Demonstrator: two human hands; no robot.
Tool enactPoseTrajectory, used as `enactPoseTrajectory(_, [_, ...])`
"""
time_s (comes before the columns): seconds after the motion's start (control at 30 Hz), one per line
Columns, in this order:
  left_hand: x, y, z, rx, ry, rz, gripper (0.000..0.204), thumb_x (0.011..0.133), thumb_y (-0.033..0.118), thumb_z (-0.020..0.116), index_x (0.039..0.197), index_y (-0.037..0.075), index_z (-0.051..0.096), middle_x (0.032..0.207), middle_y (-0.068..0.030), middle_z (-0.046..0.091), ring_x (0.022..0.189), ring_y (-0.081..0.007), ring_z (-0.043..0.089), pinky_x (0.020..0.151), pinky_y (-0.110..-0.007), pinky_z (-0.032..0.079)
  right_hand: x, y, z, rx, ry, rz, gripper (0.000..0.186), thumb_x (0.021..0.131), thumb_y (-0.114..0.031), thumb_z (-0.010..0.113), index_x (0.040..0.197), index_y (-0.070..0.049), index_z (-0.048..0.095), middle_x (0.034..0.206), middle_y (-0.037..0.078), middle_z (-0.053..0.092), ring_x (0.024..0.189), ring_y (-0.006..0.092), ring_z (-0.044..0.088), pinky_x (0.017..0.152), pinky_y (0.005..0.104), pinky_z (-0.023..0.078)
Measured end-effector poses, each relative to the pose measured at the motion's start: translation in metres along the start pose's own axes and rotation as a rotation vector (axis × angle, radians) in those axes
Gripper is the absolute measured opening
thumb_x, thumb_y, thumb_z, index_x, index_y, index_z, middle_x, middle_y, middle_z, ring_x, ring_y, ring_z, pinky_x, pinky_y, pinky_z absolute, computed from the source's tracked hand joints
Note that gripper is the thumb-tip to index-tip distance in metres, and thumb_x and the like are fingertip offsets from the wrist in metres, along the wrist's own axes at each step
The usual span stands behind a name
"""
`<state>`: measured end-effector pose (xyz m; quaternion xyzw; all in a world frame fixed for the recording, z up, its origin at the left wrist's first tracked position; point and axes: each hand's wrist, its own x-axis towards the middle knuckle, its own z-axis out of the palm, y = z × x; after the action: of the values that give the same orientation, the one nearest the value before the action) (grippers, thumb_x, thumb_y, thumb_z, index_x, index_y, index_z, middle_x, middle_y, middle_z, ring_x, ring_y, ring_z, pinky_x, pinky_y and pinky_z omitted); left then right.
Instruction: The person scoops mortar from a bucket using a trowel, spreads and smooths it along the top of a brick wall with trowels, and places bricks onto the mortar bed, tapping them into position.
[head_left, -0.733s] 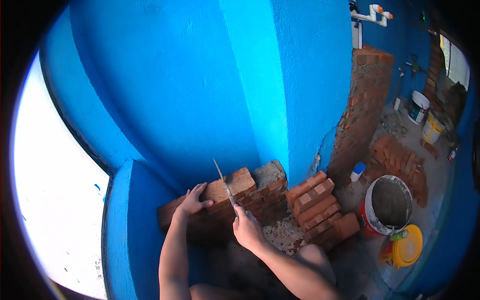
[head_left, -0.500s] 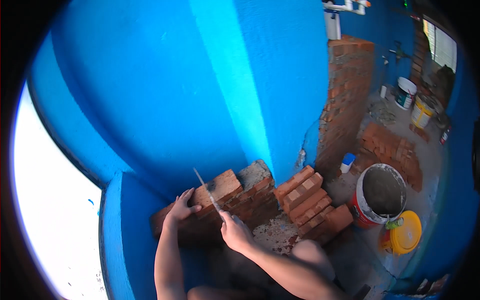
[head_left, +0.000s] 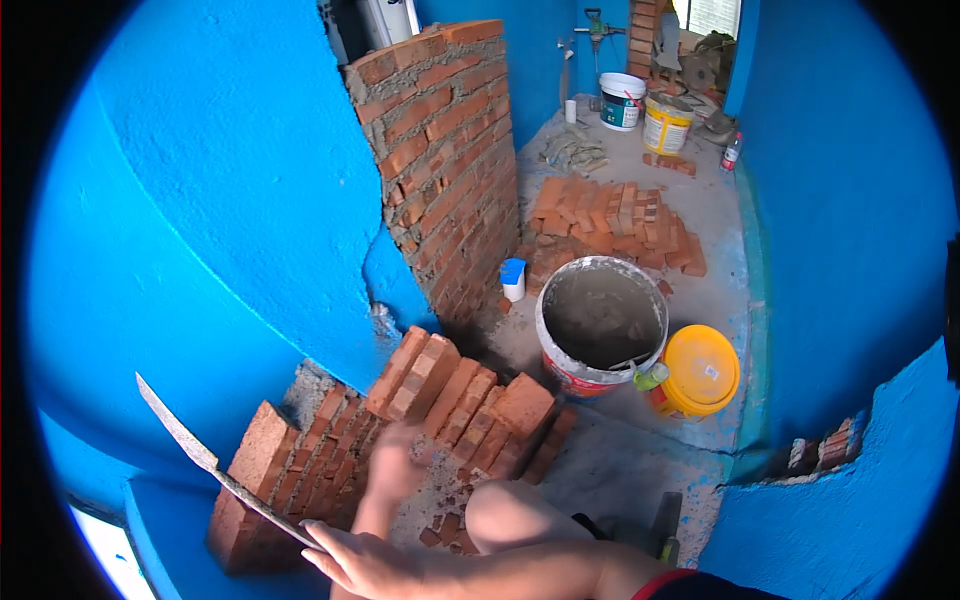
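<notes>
A trowel [head_left: 180, 425] with a narrow pointed blade is held in my right hand [head_left: 365, 565], its tip pointing to the far left. The blade passes in front of a low brick wall [head_left: 315, 455] at the lower left, where a brick [head_left: 262, 450] lies on top beside a patch of grey mortar [head_left: 308, 392]. My left hand [head_left: 398, 462], smeared by motion, is beside a stack of loose bricks [head_left: 465, 400]; its fingers cannot be made out. The left forearm runs partly behind my right hand.
Beyond the stack stands a large bucket [head_left: 600, 315] of grey mortar, next to a yellow-lidded bucket [head_left: 700, 370]. A taller brick wall [head_left: 450, 150] rises behind, with a brick pile [head_left: 615, 220] on the floor. Blue walls close in both sides.
The view has swung right. My left hand has left the low wall and moved right toward the loose bricks. The trowel, still in my right hand, has shifted away from the brick top.
</notes>
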<state>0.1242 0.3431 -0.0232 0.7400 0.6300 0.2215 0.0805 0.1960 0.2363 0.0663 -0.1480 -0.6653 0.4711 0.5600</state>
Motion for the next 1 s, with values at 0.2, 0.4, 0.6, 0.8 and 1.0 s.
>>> enactPoseTrajectory(0.2, [0.085,0.094,0.169,0.055,-0.302,0.027,0.103,0.069,0.051,0.077,0.149,0.011,0.025,0.149,-0.0268,0.027,0.137,-0.0431,0.028,0.113,-0.053,0.022,0.002,-0.012,-0.027,-0.048,-0.086,0.304,0.043,0.092,-0.027,0.06,0.121,0.003,0.054,0.085,0.021,0.065,0.062,0.038,0.063,0.051,0.0441,0.049])
enactPoseTrajectory(0.4, [0.114,0.093,0.194,0.074,-0.364,-0.137,0.112,0.062,0.042,0.081,0.15,0.01,0.021,0.134,-0.0239,0.037,0.128,-0.0398,0.036,0.11,-0.048,0.027,0.013,-0.004,-0.042,-0.051,0.006,0.315,0.041,0.092,-0.026,0.06,0.12,0.003,0.052,0.08,0.023,0.064,0.059,0.0387,0.061,0.049,0.0454,0.048])
enactPoseTrajectory(0.6, [0.056,0.056,0.124,-0.481,-0.048,-0.206,0.123,0.049,0.011,0.087,0.151,0.009,0.019,0.13,-0.0236,0.037,0.122,-0.0431,0.041,0.109,-0.043,0.035,0.028,-0.004,-0.055,0.021,-0.016,0.359,0.038,0.093,-0.026,0.058,0.119,0.001,0.051,0.081,0.022,0.064,0.063,0.0397,0.062,0.052,0.0457,0.049])
enactPoseTrajectory(0.8, [0.004,0.023,0.091,-0.439,-0.213,-0.395,0.116,0.051,0.005,0.083,0.149,0.008,0.022,0.14,-0.0226,0.033,0.132,-0.0421,0.033,0.112,-0.044,0.033,0.039,-0.017,-0.069,0.034,0.011,0.418,0.034,0.092,-0.022,0.059,0.115,0.001,0.051,0.085,0.023,0.064,0.065,0.0404,0.063,0.053,0.0474,0.049])
enactPoseTrajectory(1.0, [-0.015,0.009,0.089,0.069,-0.249,-0.201,0.11,0.056,0.017,0.084,0.146,0.0,0.023,0.135,-0.0235,0.038,0.129,-0.0433,0.035,0.111,-0.05,0.029,0.03,-0.02,-0.058,0.098,-0.039,0.464,0.033,0.091,-0.022,0.059,0.114,0.0,0.05,0.081,0.022,0.063,0.063,0.0403,0.062,0.053,0.0477,0.049])
